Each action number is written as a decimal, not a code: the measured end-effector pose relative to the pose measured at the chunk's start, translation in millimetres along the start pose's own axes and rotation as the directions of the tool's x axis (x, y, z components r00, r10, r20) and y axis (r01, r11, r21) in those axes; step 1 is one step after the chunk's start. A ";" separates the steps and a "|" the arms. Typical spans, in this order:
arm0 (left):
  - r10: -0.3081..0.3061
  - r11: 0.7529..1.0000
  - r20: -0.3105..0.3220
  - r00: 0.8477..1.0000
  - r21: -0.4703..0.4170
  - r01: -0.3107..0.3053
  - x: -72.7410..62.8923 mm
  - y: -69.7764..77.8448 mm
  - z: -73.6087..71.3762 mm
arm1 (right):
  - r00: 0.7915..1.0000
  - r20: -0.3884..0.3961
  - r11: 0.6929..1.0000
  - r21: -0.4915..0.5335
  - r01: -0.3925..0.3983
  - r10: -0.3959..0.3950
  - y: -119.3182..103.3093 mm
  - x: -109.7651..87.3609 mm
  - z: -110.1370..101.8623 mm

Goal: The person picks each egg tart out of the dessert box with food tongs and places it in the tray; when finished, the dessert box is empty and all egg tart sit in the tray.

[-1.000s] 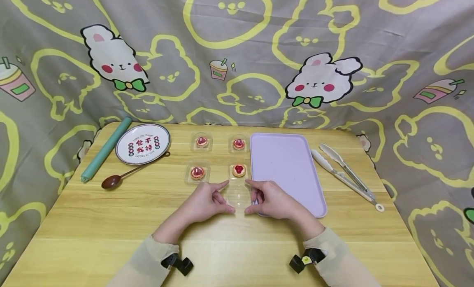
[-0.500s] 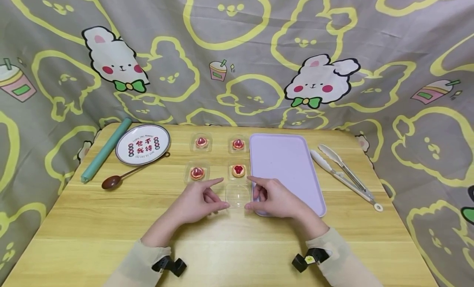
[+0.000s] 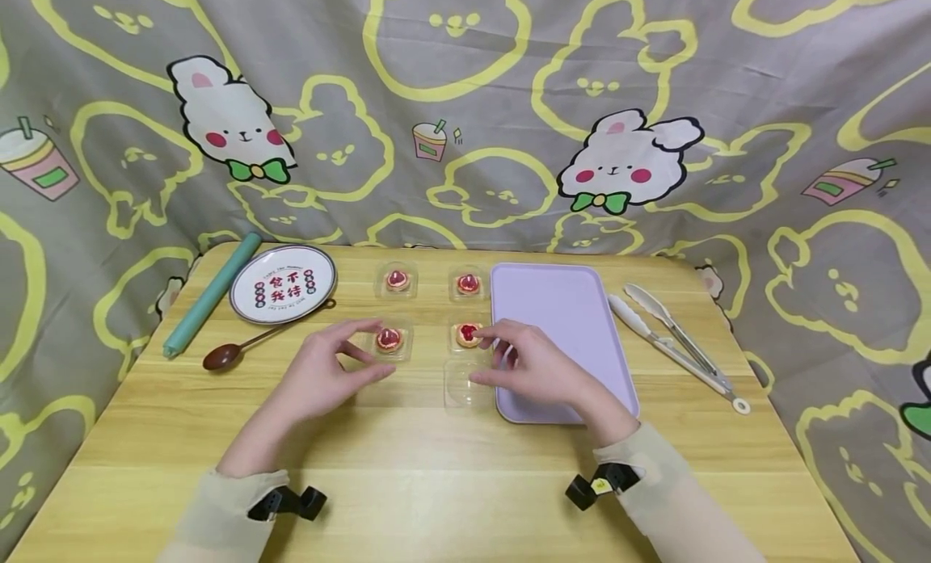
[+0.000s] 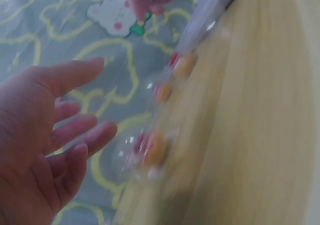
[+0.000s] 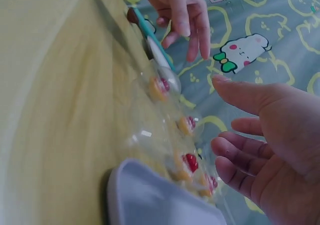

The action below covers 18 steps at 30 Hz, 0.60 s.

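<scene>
My left hand (image 3: 320, 369) hovers beside the front-left fruit tart (image 3: 389, 338), holding nothing; its fingers look relaxed in the left wrist view. That tart sits in a lidded clear plastic box. Over the front-right box and the near edge of the tray, my right hand (image 3: 534, 361) hangs with loosely bent fingers and nothing between them. Below its fingertips lies a fruit tart (image 3: 468, 334) with red topping in an uncovered clear box. The box's transparent lid (image 3: 460, 388) lies folded out on the near side. Two more boxed tarts, a left one (image 3: 397, 280) and a right one (image 3: 468, 283), stand behind.
A lilac tray (image 3: 575, 304) lies right of the boxes, with tongs (image 3: 676, 345) beyond it. At the left are a green rolling pin (image 3: 211, 296), a white plate (image 3: 284, 284) with red characters and a brown spoon (image 3: 221, 356). A patterned curtain (image 3: 494, 86) hangs behind.
Both hands have left the opened lid. My left hand has moved left toward the front-left tart; my right hand has risen slightly toward the uncovered tart.
</scene>
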<state>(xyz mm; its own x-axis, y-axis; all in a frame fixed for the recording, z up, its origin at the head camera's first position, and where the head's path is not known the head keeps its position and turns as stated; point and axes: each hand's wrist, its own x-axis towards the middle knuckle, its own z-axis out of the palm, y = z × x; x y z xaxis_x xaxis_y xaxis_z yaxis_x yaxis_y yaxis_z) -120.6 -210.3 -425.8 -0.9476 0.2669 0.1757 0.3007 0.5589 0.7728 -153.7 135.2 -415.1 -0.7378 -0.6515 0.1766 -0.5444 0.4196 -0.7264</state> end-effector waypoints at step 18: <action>-0.108 0.992 0.139 0.984 -0.044 0.116 26.2 -61.9 -3.5 | 0.991 0.118 0.998 -0.016 -0.068 0.069 -13.4 81.6 38.6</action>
<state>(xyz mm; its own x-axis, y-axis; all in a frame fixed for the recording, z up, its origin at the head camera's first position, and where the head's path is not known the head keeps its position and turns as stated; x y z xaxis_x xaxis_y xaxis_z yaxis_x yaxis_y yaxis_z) -164.4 -240.6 -466.9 -0.9502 0.3116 0.0040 0.1842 0.5513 0.8137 -191.3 52.0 -416.6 -0.7214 -0.6910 0.0460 -0.4991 0.4727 -0.7263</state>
